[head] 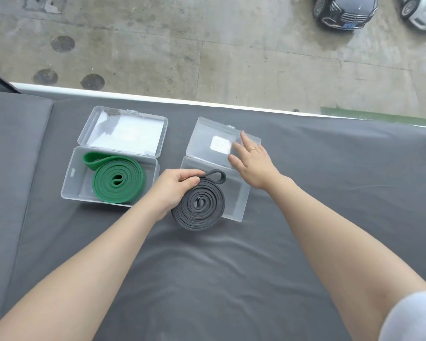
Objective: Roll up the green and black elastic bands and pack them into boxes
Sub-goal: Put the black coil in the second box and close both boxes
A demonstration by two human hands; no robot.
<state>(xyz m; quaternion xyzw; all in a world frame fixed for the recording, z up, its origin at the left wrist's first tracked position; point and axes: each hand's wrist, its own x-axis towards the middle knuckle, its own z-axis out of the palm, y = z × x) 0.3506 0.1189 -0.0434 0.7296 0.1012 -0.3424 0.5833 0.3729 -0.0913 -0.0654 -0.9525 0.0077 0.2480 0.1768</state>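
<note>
Smooth grey sheet [207,279], coiled black band [199,205]

Right box [239,207] lies open, its raised lid [207,139] bounding the far side.

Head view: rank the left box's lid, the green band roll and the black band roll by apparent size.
1. Left box's lid, clearly largest.
2. Green band roll and black band roll: coils look alike, and the black one is nearer, so unranked.
</note>
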